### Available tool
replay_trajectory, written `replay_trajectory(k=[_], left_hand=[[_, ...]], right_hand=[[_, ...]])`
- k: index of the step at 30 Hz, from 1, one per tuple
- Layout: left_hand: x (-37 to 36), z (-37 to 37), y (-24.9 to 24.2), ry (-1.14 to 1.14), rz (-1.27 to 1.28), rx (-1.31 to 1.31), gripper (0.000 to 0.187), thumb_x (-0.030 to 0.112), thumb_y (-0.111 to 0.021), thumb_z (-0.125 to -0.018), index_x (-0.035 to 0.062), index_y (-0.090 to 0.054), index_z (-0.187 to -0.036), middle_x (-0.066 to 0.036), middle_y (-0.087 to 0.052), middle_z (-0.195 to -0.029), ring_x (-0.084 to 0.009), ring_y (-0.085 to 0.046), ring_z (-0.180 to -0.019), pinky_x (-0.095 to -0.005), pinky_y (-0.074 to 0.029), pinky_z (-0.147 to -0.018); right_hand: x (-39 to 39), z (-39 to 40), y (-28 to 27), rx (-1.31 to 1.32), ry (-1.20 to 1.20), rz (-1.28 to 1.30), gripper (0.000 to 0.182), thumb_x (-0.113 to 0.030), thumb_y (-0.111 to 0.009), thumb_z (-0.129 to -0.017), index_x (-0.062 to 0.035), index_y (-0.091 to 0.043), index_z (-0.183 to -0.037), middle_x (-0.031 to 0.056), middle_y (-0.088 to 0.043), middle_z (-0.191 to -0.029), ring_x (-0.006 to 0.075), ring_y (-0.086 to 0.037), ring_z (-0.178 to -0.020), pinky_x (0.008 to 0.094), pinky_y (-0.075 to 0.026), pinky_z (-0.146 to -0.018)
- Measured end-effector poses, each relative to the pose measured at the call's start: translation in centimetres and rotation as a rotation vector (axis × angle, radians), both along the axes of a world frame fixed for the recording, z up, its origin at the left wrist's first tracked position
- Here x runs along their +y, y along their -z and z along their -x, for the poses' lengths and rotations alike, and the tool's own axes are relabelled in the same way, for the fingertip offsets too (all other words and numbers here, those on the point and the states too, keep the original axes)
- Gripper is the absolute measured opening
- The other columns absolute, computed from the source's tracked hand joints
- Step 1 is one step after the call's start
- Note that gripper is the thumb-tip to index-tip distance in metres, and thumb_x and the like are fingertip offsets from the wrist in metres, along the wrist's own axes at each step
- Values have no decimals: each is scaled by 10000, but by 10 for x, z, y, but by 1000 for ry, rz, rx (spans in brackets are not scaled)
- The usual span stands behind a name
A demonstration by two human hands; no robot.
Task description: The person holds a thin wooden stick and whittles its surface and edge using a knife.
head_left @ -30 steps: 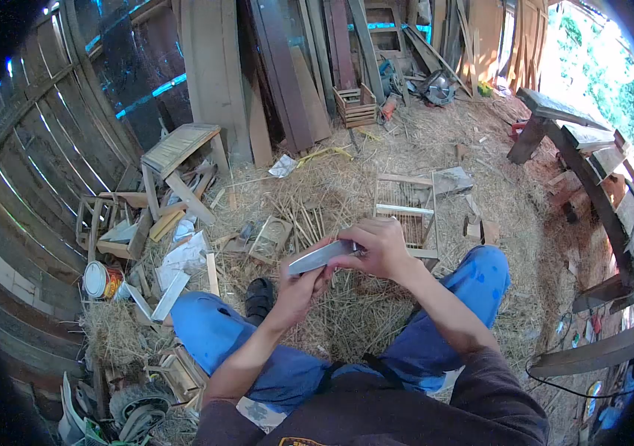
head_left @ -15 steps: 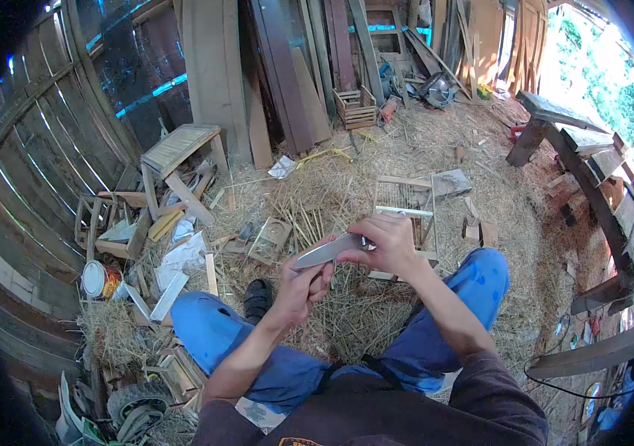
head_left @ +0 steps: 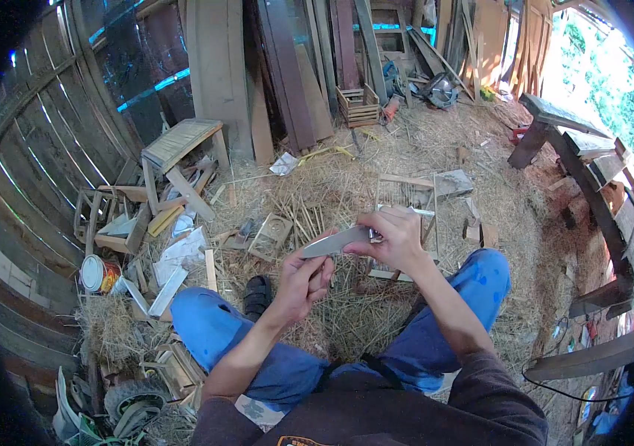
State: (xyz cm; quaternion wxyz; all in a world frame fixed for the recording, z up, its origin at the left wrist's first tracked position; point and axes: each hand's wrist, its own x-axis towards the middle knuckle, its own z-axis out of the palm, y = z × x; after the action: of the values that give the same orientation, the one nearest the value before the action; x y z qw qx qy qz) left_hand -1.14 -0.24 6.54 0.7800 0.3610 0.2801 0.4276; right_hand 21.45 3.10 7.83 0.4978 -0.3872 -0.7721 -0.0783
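My right hand [head_left: 397, 236] is closed round the handle of a knife, its broad grey blade [head_left: 337, 242] pointing left across the gap between my hands. My left hand [head_left: 303, 284] is curled by the blade's tip, thumb and fingers pressed together. Whatever sits in that pinch is too small or hidden to name. Beneath and beyond my right hand stands a wooden frame with thin bars [head_left: 430, 195], partly covered by the hand. Thin sticks [head_left: 303, 212] lie on the straw just beyond the knife.
A small wooden box with round cutouts [head_left: 271, 236] lies left of my hands. A wooden stool [head_left: 181, 143], a paint can [head_left: 99, 273] and scrap wood are at the left. A slatted crate [head_left: 358, 106] stands at the back. A heavy wooden bench [head_left: 592, 160] runs along the right.
The knife and my right hand have shifted slightly right, and the blade has turned a little flatter. My left hand stays near the blade's tip, its fingers slightly re-bent.
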Motion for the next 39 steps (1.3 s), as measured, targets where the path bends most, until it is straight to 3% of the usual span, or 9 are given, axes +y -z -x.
replay_trajectory(k=[2, 5, 8, 14, 29, 32, 34, 37, 39], left_hand=[[-11, 2, 4, 83, -115, 89, 398, 133, -494, -1063, 79, -510, -1457, -12, -561, -740, -9, -327, -474, -184, -245, -402], [-20, -5, 16, 41, -162, 91, 359, 131, -513, -1058, 54, -558, -1405, -27, -582, -746, -11, -333, -468, -189, -246, -404], [-11, -3, 26, -77, -175, 93, 325, 133, -528, -1053, 35, -594, -1355, -37, -602, -757, -13, -334, -461, -192, -247, -405], [-3, -1, 10, -220, -100, 99, 362, 23, -528, -994, 34, -566, -1354, -27, -611, -751, -22, -370, -487, -195, -266, -423], [-4, -6, 14, 11, -51, -4, 329, 154, -557, -1041, 78, -554, -1361, 5, -530, -767, -7, -332, -528, -168, -268, -435], [-9, -3, 10, 45, -84, 54, 328, 163, -551, -1047, 76, -554, -1363, 5, -517, -765, -10, -323, -523, -170, -262, -433], [-14, -2, 13, 68, -90, 56, 332, 158, -546, -1047, 71, -546, -1367, 3, -511, -751, -15, -316, -513, -175, -253, -422], [-18, -8, 22, 45, -60, 4, 336, 145, -539, -1045, 67, -537, -1372, 1, -505, -733, -22, -302, -501, -186, -239, -407], [-12, -7, 20, -40, -61, -20, 328, 151, -536, -1052, 75, -548, -1371, -1, -519, -760, -16, -297, -513, -186, -243, -422]], right_hand=[[12, -9, 7, 240, 34, 106, 353, -376, -854, -762, -73, -710, -873, 63, -672, -698, 255, -657, -617, 350, -500, -575], [16, -48, -28, 298, 456, 260, 298, -319, -825, -804, -62, -706, -894, 90, -688, -720, 280, -671, -642, 358, -513, -594], [-3, -40, -16, 158, 313, 175, 291, -276, -817, -799, -60, -703, -957, 66, -686, -725, 195, -641, -584, 331, -476, -543], [-16, 20, 8, -126, -112, 93, 413, -422, -839, -739, -86, -696, -932, 55, -678, -720, 258, -667, -622, 367, -496, -559], [-17, 8, 0, -95, 1, 60, 419, -457, -877, -673, -109, -697, -820, 44, -669, -681, 248, -669, -615, 354, -510, -569], [-7, -5, 4, -65, 68, 35, 383, -421, -857, -735, -87, -699, -834, 55, -667, -673, 239, -667, -603, 356, -504, -561], [-2, -21, -22, 422, 261, 270, 332, -376, -813, -808, -68, -699, -853, 66, -655, -655, 229, -661, -583, 356, -492, -542], [2, -56, -21, 251, 424, 196, 298, -350, -772, -850, -62, -703, -885, 78, -654, -644, 214, -656, -565, 349, -482, -525], [-12, -39, -8, 220, 287, 157, 294, -368, -774, -841, -88, -705, -898, 72, -663, -659, 195, -657, -570, 344, -487, -532]])
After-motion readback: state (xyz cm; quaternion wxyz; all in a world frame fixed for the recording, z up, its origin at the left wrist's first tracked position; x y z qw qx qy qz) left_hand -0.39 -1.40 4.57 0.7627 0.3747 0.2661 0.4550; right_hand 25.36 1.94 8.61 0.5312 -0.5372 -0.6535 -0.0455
